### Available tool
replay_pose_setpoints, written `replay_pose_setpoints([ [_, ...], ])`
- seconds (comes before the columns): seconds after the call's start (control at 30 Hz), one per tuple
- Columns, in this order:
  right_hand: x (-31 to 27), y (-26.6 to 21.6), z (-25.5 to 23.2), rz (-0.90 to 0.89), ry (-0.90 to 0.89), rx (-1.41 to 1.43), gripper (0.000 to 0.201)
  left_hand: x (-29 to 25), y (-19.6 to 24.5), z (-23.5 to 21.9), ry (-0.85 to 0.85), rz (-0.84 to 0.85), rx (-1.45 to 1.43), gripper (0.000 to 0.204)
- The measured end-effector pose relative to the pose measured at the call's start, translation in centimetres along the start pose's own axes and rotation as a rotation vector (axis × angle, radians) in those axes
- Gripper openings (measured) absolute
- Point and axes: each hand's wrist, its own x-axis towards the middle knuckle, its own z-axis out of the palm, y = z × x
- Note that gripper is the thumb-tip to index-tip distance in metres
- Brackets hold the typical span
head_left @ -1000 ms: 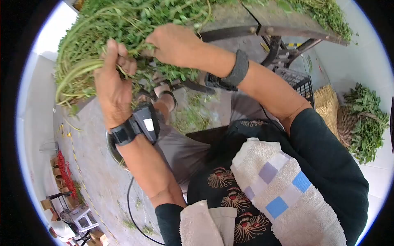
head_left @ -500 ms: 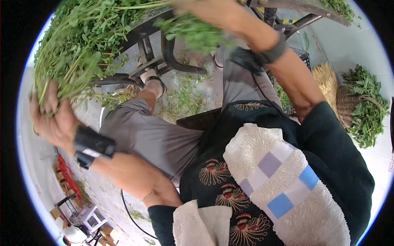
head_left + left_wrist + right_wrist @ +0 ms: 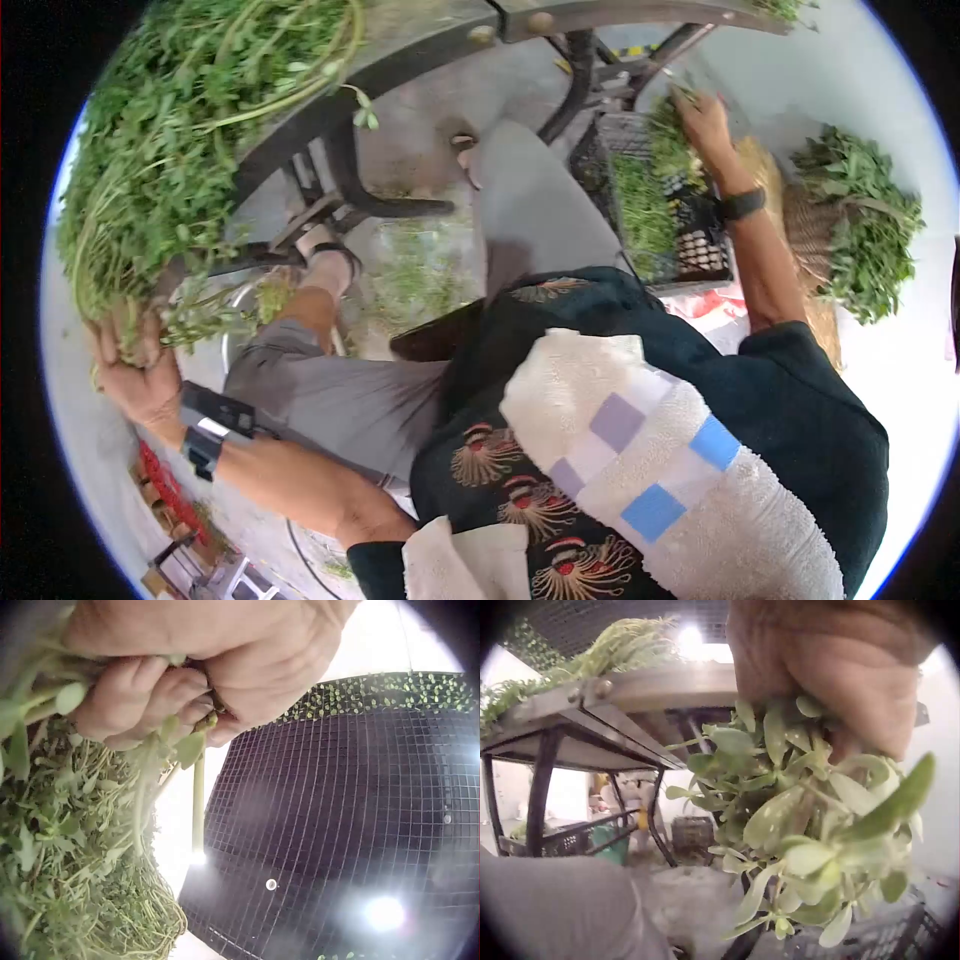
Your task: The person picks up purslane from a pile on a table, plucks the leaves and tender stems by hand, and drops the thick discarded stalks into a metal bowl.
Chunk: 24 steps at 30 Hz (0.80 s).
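My right hand (image 3: pixel 708 130) grips a bunch of purslane (image 3: pixel 802 817), whose fleshy spoon-shaped leaves hang below the fist in the right wrist view. It is over a black plastic crate (image 3: pixel 705 215) with more cut greens (image 3: pixel 642 205) inside. On the far left, my left hand (image 3: pixel 140 375) is at the near edge of a big purslane pile (image 3: pixel 190 140). In the left wrist view its fingers (image 3: pixel 169 697) curl round purslane stems (image 3: pixel 199 795), one of them pointing down past the hand. The pile overhangs the curved table (image 3: pixel 430 65).
A wicker basket (image 3: pixel 805 225) of leafy greens (image 3: pixel 875 240) stands right of the crate, by a straw-coloured bundle (image 3: pixel 765 165). Dark table legs (image 3: pixel 350 170) stand near my feet. Loose scraps of greens (image 3: pixel 420 270) litter the floor. A towel (image 3: pixel 690 470) hangs over my front.
Both hands were together at the pile. My right hand has swung right with a bunch, over to the crate. My left hand has moved left and nearer, to the pile's edge.
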Motion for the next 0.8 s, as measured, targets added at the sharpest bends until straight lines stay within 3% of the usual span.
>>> replay_pose_setpoints([
  [0.03, 0.6, 2.3, 0.6, 0.018, 0.009, -0.047, 0.042, -1.7, 1.0, 1.0, 0.139, 0.113, 0.148, 0.034],
  [0.07, -0.1, 3.1, 0.6, -0.015, -0.013, 0.000, 0.041, 0.5, -0.1, -4.2, -0.162, 0.095, 0.073, 0.062],
  [0.1, 0.8, 5.6, 1.0, 0.043, -0.211, -0.230, 0.039, -3.9, 1.6, 1.8, 0.094, 0.190, 0.354, 0.070],
  [0.13, -0.7, 5.9, 1.1, -0.183, -0.260, -0.148, 0.055, -3.1, 0.8, -0.5, 0.040, 0.215, 0.338, 0.066],
  [0.17, -0.6, 4.6, 3.2, -0.278, -0.265, -0.074, 0.055, -7.0, 3.6, 5.9, 0.392, 0.025, -0.061, 0.030],
  [0.2, -1.4, 6.2, 3.1, -0.199, -0.345, -0.072, 0.057, -5.9, 3.5, 4.1, 0.237, -0.103, -0.295, 0.037],
  [0.23, -1.3, 6.2, 3.4, -0.115, -0.418, -0.082, 0.061, -5.6, 3.1, 2.9, 0.256, -0.071, -0.305, 0.037],
  [0.3, -0.7, 2.2, 3.8, -0.150, -0.485, 0.085, 0.053, -5.3, 2.6, 1.9, -0.315, -0.144, -0.693, 0.047],
  [0.37, -1.1, -5.1, 3.3, -0.173, -0.561, 0.241, 0.046, -5.6, 2.9, 2.2, -0.303, -0.129, -0.747, 0.049],
  [0.43, -3.3, -15.0, 2.2, -0.407, -0.543, 0.302, 0.030, -5.8, 3.1, 1.8, -0.287, -0.126, -0.795, 0.051],
  [0.5, -4.7, -21.0, 2.3, -0.638, -0.571, 0.261, 0.023, -6.0, 2.9, 1.2, -0.463, -0.088, -0.916, 0.051],
  [0.57, -7.1, -26.7, 2.7, -0.877, -0.554, 0.362, 0.020, -6.4, 2.9, 0.8, -0.481, -0.080, -0.952, 0.052],
  [0.63, -8.9, -30.7, 3.9, -0.937, -0.641, 0.453, 0.018, -6.8, 3.0, 0.5, -0.506, -0.068, -0.981, 0.053],
  [0.7, -9.8, -34.4, 5.4, -1.160, -0.583, 0.531, 0.020, -6.8, 2.6, 0.3, -0.549, -0.042, -0.958, 0.055],
  [0.8, -11.4, -38.6, 5.9, -1.139, -0.708, 0.562, 0.021, -7.3, 2.4, 0.0, -0.555, -0.039, -0.934, 0.057],
])
